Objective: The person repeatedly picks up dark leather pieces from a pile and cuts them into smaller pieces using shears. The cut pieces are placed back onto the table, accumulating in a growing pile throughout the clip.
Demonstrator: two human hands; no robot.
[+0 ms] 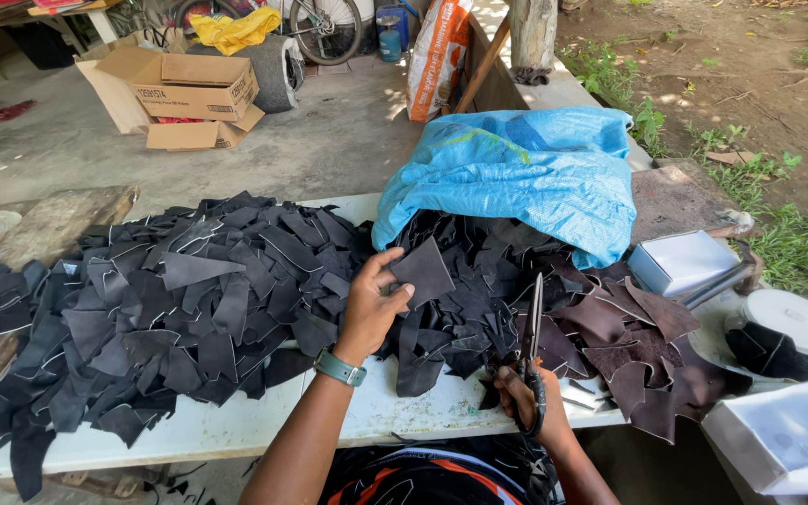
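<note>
Much of the white table (236, 432) is buried under dark leather offcuts (189, 318). The contents of the blue sack (526, 173) behind the table are concealed. The grey box (787, 440) at the table's right end is cropped by the frame edge.

A single head-worn camera looks steeply down and forward from close above the long white worktable (236, 432) heaped with black leather offcuts (189, 318), taking in the bare concrete floor (329, 140) and grassy dirt yard (759, 84) beyond.
</note>
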